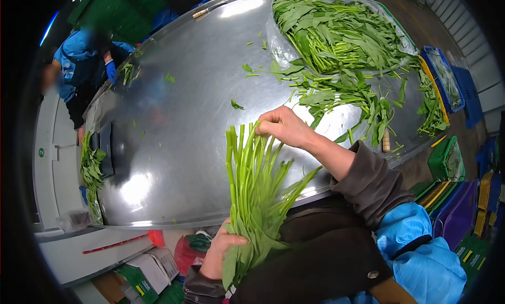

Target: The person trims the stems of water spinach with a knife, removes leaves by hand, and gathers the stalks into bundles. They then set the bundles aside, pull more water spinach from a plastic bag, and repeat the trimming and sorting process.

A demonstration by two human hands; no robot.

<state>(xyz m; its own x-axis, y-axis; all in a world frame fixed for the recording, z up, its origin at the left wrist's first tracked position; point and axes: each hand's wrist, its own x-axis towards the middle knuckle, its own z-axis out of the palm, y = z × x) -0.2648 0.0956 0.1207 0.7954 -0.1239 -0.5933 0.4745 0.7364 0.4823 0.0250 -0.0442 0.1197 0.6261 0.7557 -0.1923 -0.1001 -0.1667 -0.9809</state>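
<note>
A bunch of water spinach stands with its cut stem ends up and its leaves hanging down, over the near edge of the metal table. My left hand is wrapped around its leafy lower part, thumb across the front. Up at the stem ends, my right hand is closed in a pinch on one of the stems. Beyond it, loose stems and leaves lie scattered on the table. Behind these is a big pile of the same greens on clear plastic sheeting.
A wooden-handled knife lies at the right and another wooden-handled tool at the far edge. Crates stand to the right. At the far left, a co-worker in blue stands near a dark scale-like box and more greens.
</note>
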